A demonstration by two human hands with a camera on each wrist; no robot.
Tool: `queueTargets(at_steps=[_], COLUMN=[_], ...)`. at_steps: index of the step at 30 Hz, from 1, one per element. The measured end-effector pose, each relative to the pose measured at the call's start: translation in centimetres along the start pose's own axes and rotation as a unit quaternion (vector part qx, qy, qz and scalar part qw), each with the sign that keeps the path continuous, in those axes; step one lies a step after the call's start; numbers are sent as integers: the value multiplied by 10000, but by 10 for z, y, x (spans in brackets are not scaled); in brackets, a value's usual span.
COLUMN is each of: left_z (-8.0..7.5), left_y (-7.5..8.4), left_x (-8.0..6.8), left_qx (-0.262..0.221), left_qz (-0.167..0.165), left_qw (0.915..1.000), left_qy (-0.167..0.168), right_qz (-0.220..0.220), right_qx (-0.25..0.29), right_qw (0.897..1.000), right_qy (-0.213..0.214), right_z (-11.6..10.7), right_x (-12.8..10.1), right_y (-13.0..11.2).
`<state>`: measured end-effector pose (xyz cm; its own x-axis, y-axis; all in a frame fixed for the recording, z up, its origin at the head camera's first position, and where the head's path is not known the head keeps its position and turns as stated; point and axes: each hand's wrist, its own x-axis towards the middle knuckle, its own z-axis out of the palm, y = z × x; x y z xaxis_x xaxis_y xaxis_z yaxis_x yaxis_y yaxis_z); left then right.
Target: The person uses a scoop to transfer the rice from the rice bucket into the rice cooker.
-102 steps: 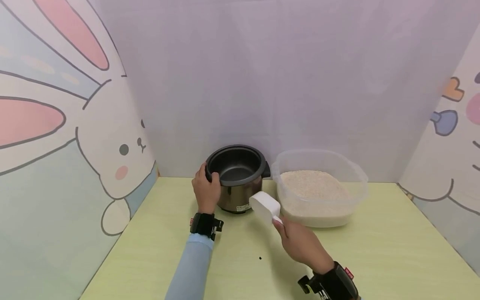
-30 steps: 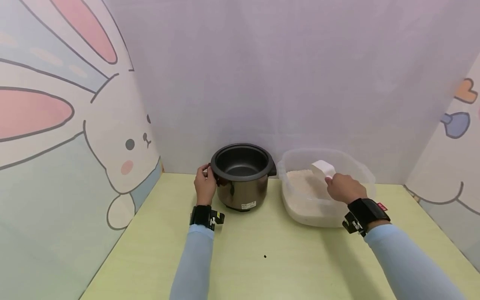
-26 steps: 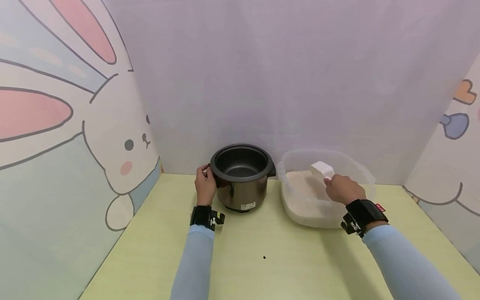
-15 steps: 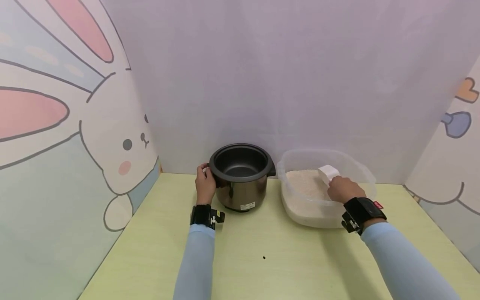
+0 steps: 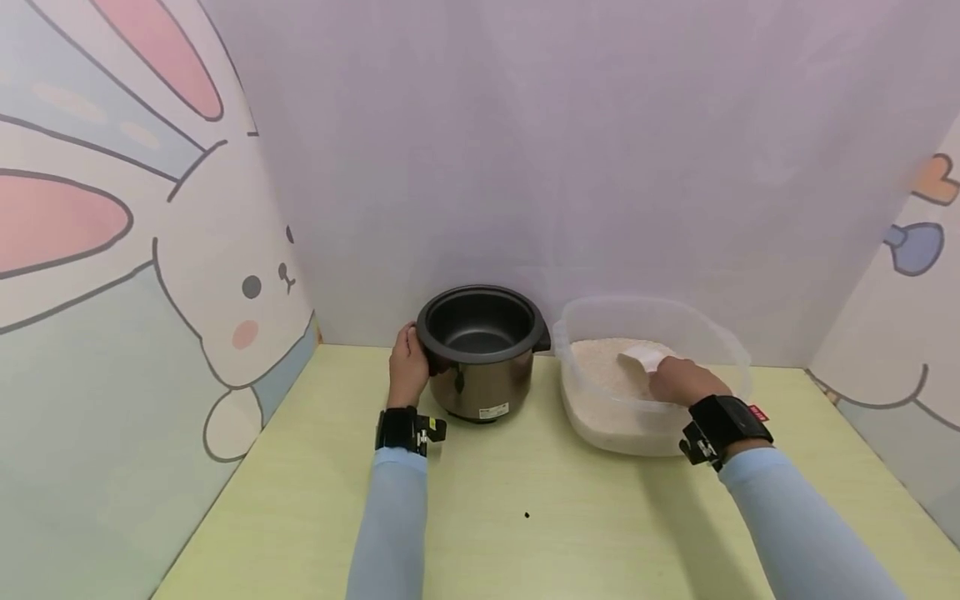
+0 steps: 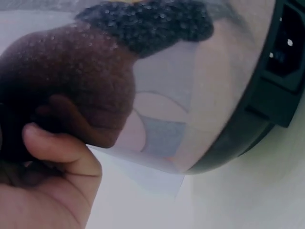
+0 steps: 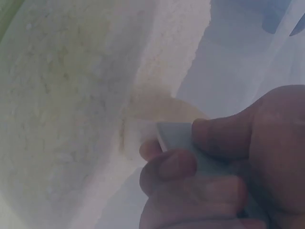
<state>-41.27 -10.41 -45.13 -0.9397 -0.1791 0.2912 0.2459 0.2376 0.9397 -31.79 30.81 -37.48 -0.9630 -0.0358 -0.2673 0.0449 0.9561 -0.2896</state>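
Observation:
The rice cooker [image 5: 487,387], with its dark pot uncovered, stands at the back of the table. My left hand [image 5: 408,371] grips its left side handle; in the left wrist view the thumb [image 6: 59,148] lies against the dark handle beside the shiny wall. To the right is a clear plastic container [image 5: 731,350] with rice [image 5: 600,362] inside. My right hand [image 5: 684,382] reaches over the near rim and holds a white scoop [image 5: 643,357], its mouth tilted down at the rice. In the right wrist view, fingers and thumb pinch the scoop's handle [image 7: 178,136].
A pale yellow-green table [image 5: 480,550] carries everything. A small dark speck [image 5: 527,515] lies on it in front. A plain curtain [image 5: 525,150] closes off the back, and printed cartoon panels [image 5: 240,333] stand at both sides.
The scoop has gone from beside the cooker's front to the container, then tipped down into the rice. My left hand has shifted from the cooker's rim to its left handle.

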Motion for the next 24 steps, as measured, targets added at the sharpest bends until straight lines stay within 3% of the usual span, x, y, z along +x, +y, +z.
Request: queueTargets(at_steps=[10, 17, 24], left_z=[2, -1, 0], left_y=[1, 6, 6], left_x=[-2, -2, -2], left_qx=[94, 171, 182], left_qz=[-35, -36, -15], left_qw=[9999, 9998, 9998], left_qy=[48, 1, -11], right_qz=[-556, -1084, -1130], right_qx=[8, 630, 925], right_qw=[9982, 9908, 9854], right_qy=[-228, -513, -874], right_z=[1, 0, -5], right_x=[4, 8, 5], right_y=[2, 5, 8])
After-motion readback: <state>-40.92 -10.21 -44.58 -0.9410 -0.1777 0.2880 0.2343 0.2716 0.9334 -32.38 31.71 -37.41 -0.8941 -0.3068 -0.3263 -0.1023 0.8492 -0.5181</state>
